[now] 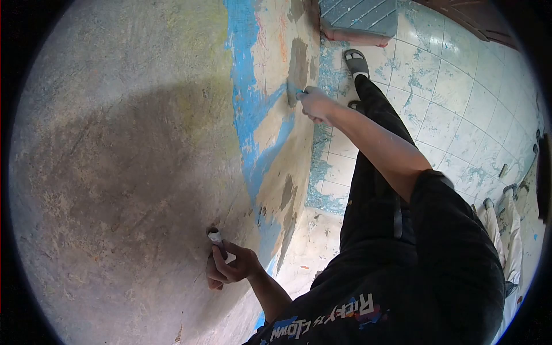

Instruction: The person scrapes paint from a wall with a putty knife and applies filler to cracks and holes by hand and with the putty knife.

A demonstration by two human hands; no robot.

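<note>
My left hand point(230, 264) is closed around a short tube-like piece point(214, 236) with a pale, silvery end, held close to the wall point(155, 190). Its exact kind I cannot tell. Farther along, my right hand point(317, 106) grips a scraper point(299, 94) with a bit of turquoise showing at the fingers. The scraper's flat end lies at a grey patch point(298, 66) on the lower wall, beside a blue painted band point(244, 86). Most of the handle is hidden in the fist.
A grey, paint-flecked step-like block point(359, 16) stands at the wall's foot. Pale floor tiles point(425, 109) carry blue-green flakes. My sandalled foot point(357, 63) is near the block. White cloth-like items point(509, 230) are at the right edge.
</note>
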